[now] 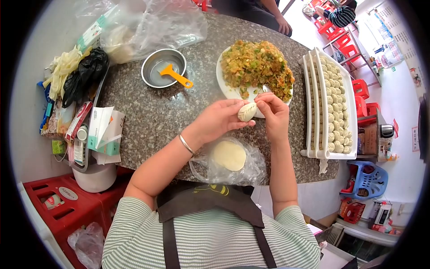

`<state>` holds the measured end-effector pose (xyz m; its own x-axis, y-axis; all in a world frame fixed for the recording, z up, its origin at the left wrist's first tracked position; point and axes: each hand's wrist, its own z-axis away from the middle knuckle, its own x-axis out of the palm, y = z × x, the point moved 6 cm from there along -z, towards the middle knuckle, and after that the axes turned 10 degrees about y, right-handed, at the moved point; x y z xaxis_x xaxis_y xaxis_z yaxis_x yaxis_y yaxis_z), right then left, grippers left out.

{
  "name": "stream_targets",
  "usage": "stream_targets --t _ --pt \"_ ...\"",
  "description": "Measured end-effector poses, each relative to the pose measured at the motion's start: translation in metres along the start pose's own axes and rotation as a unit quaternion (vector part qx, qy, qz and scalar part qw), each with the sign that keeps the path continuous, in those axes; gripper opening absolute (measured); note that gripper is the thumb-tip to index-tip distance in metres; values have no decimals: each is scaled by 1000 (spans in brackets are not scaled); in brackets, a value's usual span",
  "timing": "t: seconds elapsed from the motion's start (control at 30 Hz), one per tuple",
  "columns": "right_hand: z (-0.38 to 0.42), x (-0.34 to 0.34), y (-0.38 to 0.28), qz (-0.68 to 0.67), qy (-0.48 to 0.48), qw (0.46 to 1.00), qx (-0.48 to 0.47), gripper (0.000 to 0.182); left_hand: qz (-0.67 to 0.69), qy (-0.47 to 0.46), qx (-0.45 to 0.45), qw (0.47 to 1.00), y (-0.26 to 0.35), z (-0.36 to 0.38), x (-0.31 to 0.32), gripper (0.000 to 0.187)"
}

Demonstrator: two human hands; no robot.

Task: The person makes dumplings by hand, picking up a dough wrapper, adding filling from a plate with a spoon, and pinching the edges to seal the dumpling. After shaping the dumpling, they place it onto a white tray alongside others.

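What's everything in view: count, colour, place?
dumpling: one, pale, between hands
wrapper: one visible, cream, on plastic
filling: one heap, orange-green, on white plate
bowl: one, silver, left of plate
scraper: one, orange, in bowl
table: one, speckled grey, centre
trays: several, white, right, holding pale dumplings
bags and boxes: several, mixed colours, left
crate: one, red, lower left
stools: several, red, background
other people: two, beyond table
left hand: one, on dumpling
right hand: one, on dumpling

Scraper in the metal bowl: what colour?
Orange-yellow, handle and head alike; the scraper shows best in the head view, leaning in the metal bowl.
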<state>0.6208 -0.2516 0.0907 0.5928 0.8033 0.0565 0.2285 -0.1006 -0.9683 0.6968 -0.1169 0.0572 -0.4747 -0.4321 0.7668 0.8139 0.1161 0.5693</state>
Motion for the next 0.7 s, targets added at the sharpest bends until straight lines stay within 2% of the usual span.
stream_targets --t 0.07,0.1,0.17,0.2,0.23,0.27,0.3,0.33,0.37,0.43,0.47,0.53,0.6,0.63,0.67,0.7 --pt "-1 0 2 -11 -7 1000 12 22 -2 -4 -7 1000 -1 0 -1 36" --pt "0 1 -3 -12 -4 1000 10 22 1 -1 -7 1000 0 1 -1 37" --pt "-1 7 -29 78 -42 995 -46 46 -6 -11 -10 1000 3 4 6 38" --pt "5 10 -38 146 -56 987 -37 64 -58 14 21 998 7 9 13 39" --pt "11 18 -54 258 -107 955 -99 57 -112 24 50 992 8 9 22 41" --pt "16 20 -60 288 -145 942 -92 55 -97 32 35 994 2 7 21 42" --pt "21 16 -65 264 -139 950 -96 47 -85 38 15 995 -5 6 16 43" --pt "24 7 -72 290 -123 937 -148 43 -98 17 8 995 -7 9 15 43" --pt "24 -10 -84 287 -89 943 -139 41 -108 0 6 994 -8 9 14 43" --pt "24 -51 -110 284 -12 952 -114 39 -219 35 56 973 -5 13 20 38" --pt "23 -79 -126 282 34 953 -102 39 -231 16 54 971 -5 15 25 38" --pt "16 -153 -142 357 138 917 -108 42 -349 45 129 927 6 20 28 30" --pt "9 -253 -137 398 235 884 -70 41 -379 50 144 913 11 30 33 25" --pt "11 -295 -134 381 287 879 -21 40 -399 64 157 901 11 35 31 20" --pt "12 -328 -139 471 317 820 -74 40 -400 62 162 900 9 40 30 20" --pt "15 -357 -130 491 337 803 -19 35 -452 62 193 868 8 46 30 17"
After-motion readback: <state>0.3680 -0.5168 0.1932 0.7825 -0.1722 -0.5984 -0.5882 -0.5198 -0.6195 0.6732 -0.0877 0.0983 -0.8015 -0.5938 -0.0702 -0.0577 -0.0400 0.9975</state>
